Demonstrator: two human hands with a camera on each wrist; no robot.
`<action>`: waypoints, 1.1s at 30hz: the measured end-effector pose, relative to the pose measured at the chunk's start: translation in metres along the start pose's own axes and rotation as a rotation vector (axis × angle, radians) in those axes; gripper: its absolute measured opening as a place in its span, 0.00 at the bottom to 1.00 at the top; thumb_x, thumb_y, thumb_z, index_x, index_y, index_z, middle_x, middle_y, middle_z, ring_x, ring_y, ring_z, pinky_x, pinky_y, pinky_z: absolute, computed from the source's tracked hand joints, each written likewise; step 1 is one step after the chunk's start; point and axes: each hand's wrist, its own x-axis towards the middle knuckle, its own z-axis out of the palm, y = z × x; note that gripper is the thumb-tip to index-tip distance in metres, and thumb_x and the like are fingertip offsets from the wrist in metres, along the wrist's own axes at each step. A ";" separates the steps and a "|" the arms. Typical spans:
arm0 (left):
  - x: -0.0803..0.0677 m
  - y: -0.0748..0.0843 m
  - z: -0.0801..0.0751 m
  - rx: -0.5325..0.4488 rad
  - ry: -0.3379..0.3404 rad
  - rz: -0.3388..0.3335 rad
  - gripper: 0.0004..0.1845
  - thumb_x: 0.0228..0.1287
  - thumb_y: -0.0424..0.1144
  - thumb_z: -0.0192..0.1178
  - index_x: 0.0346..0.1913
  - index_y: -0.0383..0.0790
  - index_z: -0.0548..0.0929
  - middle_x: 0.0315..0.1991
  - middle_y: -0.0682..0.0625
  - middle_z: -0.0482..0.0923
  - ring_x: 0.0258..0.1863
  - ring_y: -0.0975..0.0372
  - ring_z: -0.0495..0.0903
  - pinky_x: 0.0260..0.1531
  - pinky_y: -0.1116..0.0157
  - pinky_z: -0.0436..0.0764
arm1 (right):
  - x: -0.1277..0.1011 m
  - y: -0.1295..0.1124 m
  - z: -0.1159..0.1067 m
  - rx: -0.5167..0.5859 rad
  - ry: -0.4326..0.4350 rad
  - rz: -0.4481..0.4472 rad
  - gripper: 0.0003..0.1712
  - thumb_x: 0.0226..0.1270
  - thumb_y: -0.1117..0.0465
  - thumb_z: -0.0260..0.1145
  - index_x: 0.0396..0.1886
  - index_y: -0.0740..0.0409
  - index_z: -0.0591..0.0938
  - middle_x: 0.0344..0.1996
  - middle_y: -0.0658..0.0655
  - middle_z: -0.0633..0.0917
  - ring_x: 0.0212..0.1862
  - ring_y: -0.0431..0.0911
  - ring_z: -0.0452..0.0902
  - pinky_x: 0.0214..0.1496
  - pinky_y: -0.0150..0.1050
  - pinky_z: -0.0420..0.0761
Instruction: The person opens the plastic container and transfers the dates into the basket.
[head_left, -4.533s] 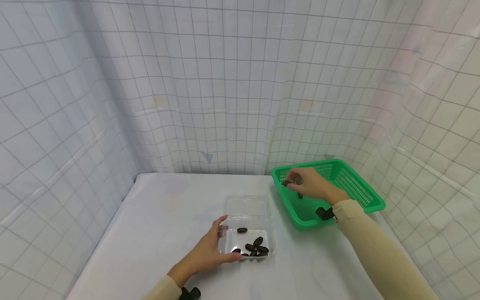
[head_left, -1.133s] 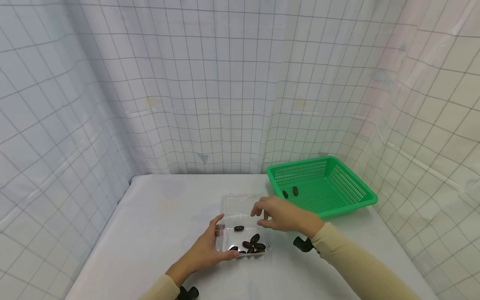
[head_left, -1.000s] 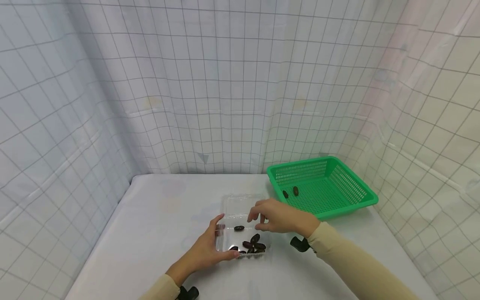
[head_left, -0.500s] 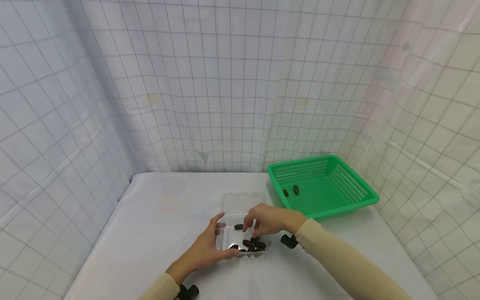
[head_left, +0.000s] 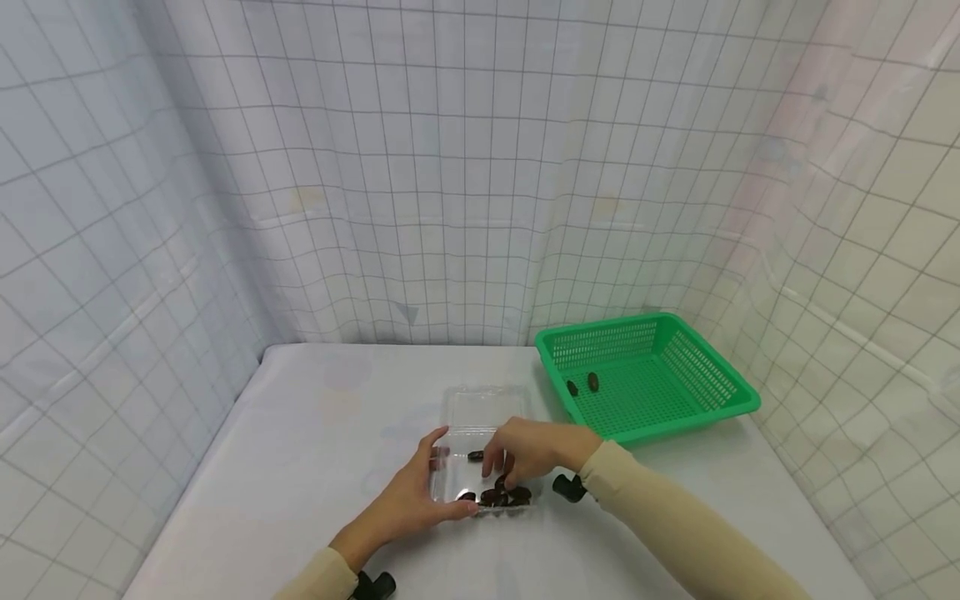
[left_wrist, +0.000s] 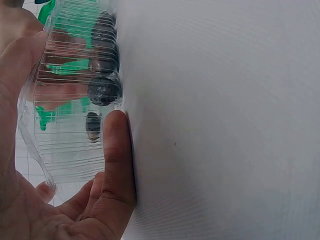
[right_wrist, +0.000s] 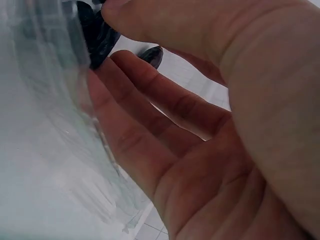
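An open clear plastic clamshell box (head_left: 460,477) stands on the table with several dark wrinkled dates (left_wrist: 104,91) in its near part. My left hand (head_left: 411,497) grips the box by its left side, thumb along the front wall and fingers at the left. Inside the box, my right hand (head_left: 529,448) pinches a date (right_wrist: 99,42) between thumb and fingers, close above the others. A lone date (head_left: 476,456) lies farther back, partly hidden by the right fingers. Its hinged lid (head_left: 486,407) lies folded back, away from me.
A green slotted plastic basket (head_left: 652,400) stands to the right rear of the box. Two dates, one beside the left wall (head_left: 572,388) and one a little right of it (head_left: 593,382), lie in it. White gridded curtains (head_left: 450,208) surround the white-covered table (head_left: 337,417).
My right hand has left the basket, where a date it held now lies, moved left and down into the box, and closed on another date. The left hand has kept its grip.
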 end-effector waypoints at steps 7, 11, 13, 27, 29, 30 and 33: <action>-0.001 -0.002 0.001 0.006 -0.002 -0.009 0.71 0.58 0.57 0.91 0.95 0.46 0.54 0.82 0.36 0.77 0.77 0.43 0.82 0.72 0.36 0.83 | -0.001 -0.004 0.004 -0.023 0.003 0.000 0.15 0.72 0.69 0.84 0.52 0.47 0.98 0.39 0.44 0.93 0.40 0.29 0.86 0.50 0.27 0.87; -0.001 -0.003 0.003 -0.006 -0.004 -0.002 0.71 0.58 0.57 0.91 0.95 0.46 0.54 0.82 0.37 0.78 0.76 0.45 0.83 0.70 0.39 0.84 | 0.000 -0.004 0.007 -0.024 -0.004 -0.007 0.15 0.73 0.70 0.83 0.51 0.47 0.98 0.38 0.43 0.93 0.39 0.29 0.84 0.48 0.27 0.86; 0.000 -0.004 0.003 -0.009 -0.005 0.002 0.71 0.58 0.57 0.91 0.95 0.46 0.54 0.82 0.37 0.78 0.76 0.46 0.83 0.69 0.40 0.84 | 0.000 -0.004 0.007 -0.035 0.000 -0.016 0.15 0.73 0.70 0.83 0.51 0.47 0.98 0.38 0.43 0.93 0.38 0.29 0.83 0.47 0.26 0.85; 0.001 -0.002 0.003 -0.001 -0.008 0.004 0.72 0.58 0.58 0.91 0.95 0.46 0.53 0.82 0.37 0.77 0.76 0.46 0.83 0.68 0.40 0.84 | 0.002 -0.005 0.009 -0.079 0.017 -0.049 0.13 0.74 0.70 0.81 0.50 0.48 0.96 0.37 0.43 0.93 0.37 0.29 0.81 0.46 0.25 0.83; 0.001 -0.002 0.002 -0.001 -0.010 0.005 0.72 0.58 0.57 0.91 0.95 0.46 0.53 0.82 0.36 0.77 0.76 0.45 0.83 0.69 0.39 0.84 | 0.002 -0.004 0.009 -0.078 0.018 -0.053 0.13 0.74 0.70 0.81 0.50 0.48 0.96 0.38 0.44 0.93 0.38 0.28 0.81 0.46 0.25 0.84; 0.001 -0.002 0.002 0.001 -0.011 0.006 0.72 0.58 0.57 0.91 0.95 0.46 0.53 0.82 0.36 0.77 0.76 0.45 0.83 0.69 0.39 0.85 | 0.002 -0.004 0.009 -0.078 0.019 -0.055 0.13 0.74 0.70 0.81 0.50 0.48 0.96 0.38 0.44 0.93 0.38 0.28 0.81 0.46 0.25 0.84; 0.001 -0.002 0.001 -0.001 -0.013 0.010 0.71 0.58 0.57 0.91 0.95 0.46 0.53 0.82 0.36 0.77 0.76 0.44 0.83 0.69 0.37 0.84 | 0.002 -0.003 0.009 -0.071 0.025 -0.056 0.13 0.74 0.70 0.81 0.50 0.49 0.95 0.39 0.44 0.93 0.39 0.28 0.82 0.47 0.26 0.84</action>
